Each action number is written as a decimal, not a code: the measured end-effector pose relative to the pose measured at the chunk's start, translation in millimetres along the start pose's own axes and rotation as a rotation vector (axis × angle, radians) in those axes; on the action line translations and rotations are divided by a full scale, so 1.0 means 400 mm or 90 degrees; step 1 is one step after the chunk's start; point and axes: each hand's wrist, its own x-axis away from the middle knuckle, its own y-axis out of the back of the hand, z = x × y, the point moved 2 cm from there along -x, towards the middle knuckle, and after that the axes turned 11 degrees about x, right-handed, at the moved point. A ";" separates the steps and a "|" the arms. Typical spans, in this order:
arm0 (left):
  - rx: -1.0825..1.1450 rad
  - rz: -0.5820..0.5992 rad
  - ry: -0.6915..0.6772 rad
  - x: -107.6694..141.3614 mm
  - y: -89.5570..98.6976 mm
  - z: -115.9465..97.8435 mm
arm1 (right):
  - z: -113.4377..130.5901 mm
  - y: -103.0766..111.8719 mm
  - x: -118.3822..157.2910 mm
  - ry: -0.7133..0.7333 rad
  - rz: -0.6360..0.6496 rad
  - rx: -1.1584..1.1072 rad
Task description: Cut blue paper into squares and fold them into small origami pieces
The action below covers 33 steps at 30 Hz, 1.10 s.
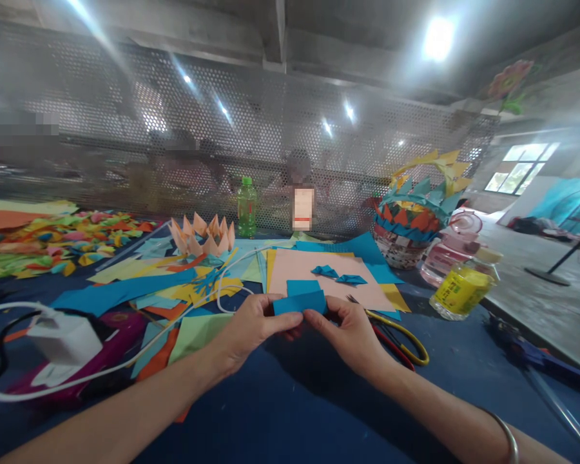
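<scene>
A folded piece of blue paper (298, 301) is held up above the front of the table between my two hands. My left hand (258, 322) pinches its left end, thumb along the lower edge. On its right end, my right hand (345, 328) grips with the thumb in front and fingers behind. Just beyond lies a stack of pink paper (294, 265), with two small folded blue paper pieces (352, 280) on top. Scissors with yellow and red handles (410, 338) lie beside my right hand, partly hidden by it.
Left are a purple power strip (120, 335) with a white charger (65, 338), a trailing cable and many folded paper pieces (67, 245). A peach paper ring (203, 238) and green bottle (246, 209) stand behind. Right are a paper basket (401, 238), a yellow-labelled bottle (464, 288) and a glue gun (536, 354).
</scene>
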 end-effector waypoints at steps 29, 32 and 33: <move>-0.186 -0.132 0.011 -0.013 0.021 -0.007 | -0.025 0.018 -0.025 -0.005 -0.067 0.004; -0.173 -0.130 0.006 -0.019 0.024 -0.010 | -0.027 0.025 -0.029 0.014 -0.082 0.037; -0.170 -0.129 0.008 -0.020 0.024 -0.012 | -0.029 0.027 -0.031 0.023 -0.086 0.052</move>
